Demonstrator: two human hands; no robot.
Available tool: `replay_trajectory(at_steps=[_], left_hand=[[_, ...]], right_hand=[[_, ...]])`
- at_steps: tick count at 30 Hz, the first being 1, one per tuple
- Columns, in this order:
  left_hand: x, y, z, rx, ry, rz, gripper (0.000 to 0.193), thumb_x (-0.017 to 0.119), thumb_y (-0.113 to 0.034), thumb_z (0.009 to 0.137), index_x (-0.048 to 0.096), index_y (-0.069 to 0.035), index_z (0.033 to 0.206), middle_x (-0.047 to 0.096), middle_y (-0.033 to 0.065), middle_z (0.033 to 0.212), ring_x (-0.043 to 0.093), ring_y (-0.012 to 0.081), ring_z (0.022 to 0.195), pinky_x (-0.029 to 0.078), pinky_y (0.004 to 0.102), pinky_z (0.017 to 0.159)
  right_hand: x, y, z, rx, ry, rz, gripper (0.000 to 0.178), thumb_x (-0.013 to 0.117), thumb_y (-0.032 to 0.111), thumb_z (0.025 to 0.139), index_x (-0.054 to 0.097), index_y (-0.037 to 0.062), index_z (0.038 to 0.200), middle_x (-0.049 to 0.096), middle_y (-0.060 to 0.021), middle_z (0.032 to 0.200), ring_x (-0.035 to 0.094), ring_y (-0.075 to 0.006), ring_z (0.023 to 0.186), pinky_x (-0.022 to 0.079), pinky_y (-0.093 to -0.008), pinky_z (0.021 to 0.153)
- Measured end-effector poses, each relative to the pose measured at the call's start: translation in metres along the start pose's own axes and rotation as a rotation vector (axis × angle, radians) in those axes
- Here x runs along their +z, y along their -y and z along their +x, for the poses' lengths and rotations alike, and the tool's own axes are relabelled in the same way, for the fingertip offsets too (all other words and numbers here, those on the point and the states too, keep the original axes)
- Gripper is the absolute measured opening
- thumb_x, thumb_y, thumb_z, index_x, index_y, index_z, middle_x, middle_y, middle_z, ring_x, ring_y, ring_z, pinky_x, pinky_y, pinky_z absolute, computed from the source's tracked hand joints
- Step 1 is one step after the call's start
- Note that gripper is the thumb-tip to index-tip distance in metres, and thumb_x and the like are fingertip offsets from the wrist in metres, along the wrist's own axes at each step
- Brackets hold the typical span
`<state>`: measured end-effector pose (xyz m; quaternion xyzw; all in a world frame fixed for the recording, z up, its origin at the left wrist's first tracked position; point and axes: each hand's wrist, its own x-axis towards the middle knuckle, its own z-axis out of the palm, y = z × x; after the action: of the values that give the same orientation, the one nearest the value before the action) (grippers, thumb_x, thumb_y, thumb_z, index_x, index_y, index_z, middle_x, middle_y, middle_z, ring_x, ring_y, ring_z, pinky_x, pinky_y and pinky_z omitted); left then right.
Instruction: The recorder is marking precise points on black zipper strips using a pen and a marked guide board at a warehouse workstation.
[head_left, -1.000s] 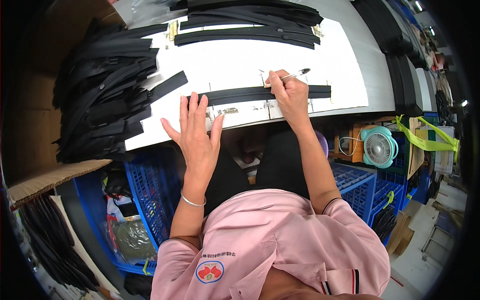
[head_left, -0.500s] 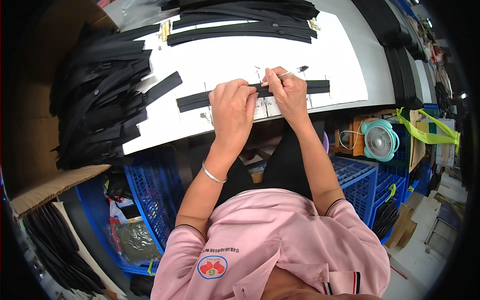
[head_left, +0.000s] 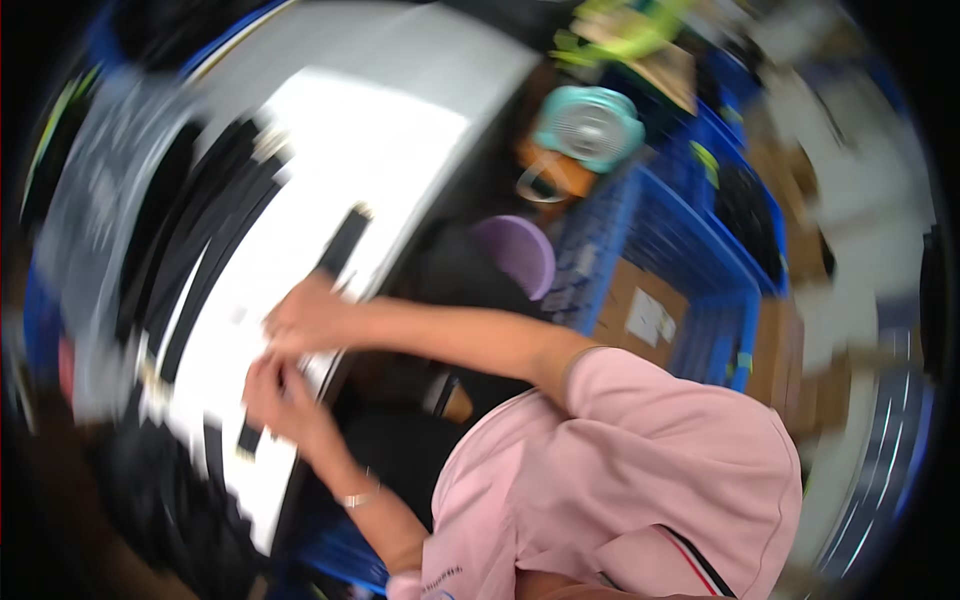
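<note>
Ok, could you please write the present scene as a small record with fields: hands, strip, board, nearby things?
left hand: fingers bent, at the strip; grip too blurred to tell
right hand: close to the left hand, over the strip; grip unclear
strip: black, on the board, middle covered by the hands
board: white
nearby: black pile, fan, crate

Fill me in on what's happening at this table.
A person in a pink short-sleeved shirt has the left hand and right hand close together over a long, flat black fabric strip on a white board. More long black strips lie along the board's far side, with a loose black heap to the left. Blur hides what the fingers grip.
</note>
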<state>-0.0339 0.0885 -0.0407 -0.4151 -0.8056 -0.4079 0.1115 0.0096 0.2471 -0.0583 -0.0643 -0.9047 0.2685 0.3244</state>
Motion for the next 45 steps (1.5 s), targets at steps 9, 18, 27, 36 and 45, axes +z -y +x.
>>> replay_trajectory(at_steps=[9,18,27,36,45], left_hand=[[-0.008,0.002,0.002,0.119,0.017,0.046,0.02,0.072,-0.014,0.097,0.072,0.005,0.102,0.072,0.0162,0.099,0.069,0.0274,0.088,0.055,0.0368,0.083],[-0.013,-0.009,-0.002,0.209,-0.043,0.118,0.025,0.074,-0.024,0.096,0.073,0.001,0.095,0.07,0.0175,0.089,0.066,0.0338,0.081,0.054,0.0449,0.079],[0.035,0.01,0.03,0.244,0.075,0.132,0.03,0.071,-0.029,0.097,0.075,0.001,0.096,0.072,0.0198,0.089,0.069,0.034,0.081,0.055,0.0447,0.076],[0.053,-0.05,0.047,0.192,0.153,0.15,0.044,0.067,-0.042,0.097,0.078,0.0,0.097,0.074,0.021,0.088,0.071,0.0348,0.079,0.055,0.0464,0.07],[0.067,-0.028,0.054,0.095,0.121,0.119,0.032,0.069,-0.031,0.099,0.076,-0.002,0.111,0.075,0.0145,0.107,0.071,0.0272,0.091,0.055,0.0366,0.084]], right_hand=[[-0.063,0.01,-0.039,-0.042,-0.329,-0.008,0.022,0.077,0.029,0.085,0.07,0.0149,0.1,0.064,0.0031,0.068,0.066,-0.0196,0.077,0.044,-0.037,0.075],[-0.085,-0.065,-0.064,-0.106,-0.363,-0.207,0.017,0.07,0.019,0.093,0.064,0.0094,0.107,0.068,-0.003,0.094,0.064,-0.0217,0.103,0.031,-0.064,0.112],[-0.068,-0.072,-0.064,-0.146,-0.444,-0.089,0.01,0.063,0.021,0.099,0.06,0.012,0.094,0.055,0.0004,0.078,0.06,-0.0202,0.094,0.025,-0.0713,0.112],[-0.07,-0.068,-0.062,-0.125,-0.453,-0.037,0.007,0.063,0.019,0.098,0.066,0.0127,0.099,0.06,0.0019,0.081,0.062,-0.0174,0.098,0.027,-0.0683,0.112],[-0.077,-0.064,-0.06,-0.122,-0.534,-0.178,0.009,0.062,0.02,0.094,0.063,0.0137,0.086,0.061,0.0005,0.084,0.062,-0.0173,0.093,0.034,-0.0619,0.109]])
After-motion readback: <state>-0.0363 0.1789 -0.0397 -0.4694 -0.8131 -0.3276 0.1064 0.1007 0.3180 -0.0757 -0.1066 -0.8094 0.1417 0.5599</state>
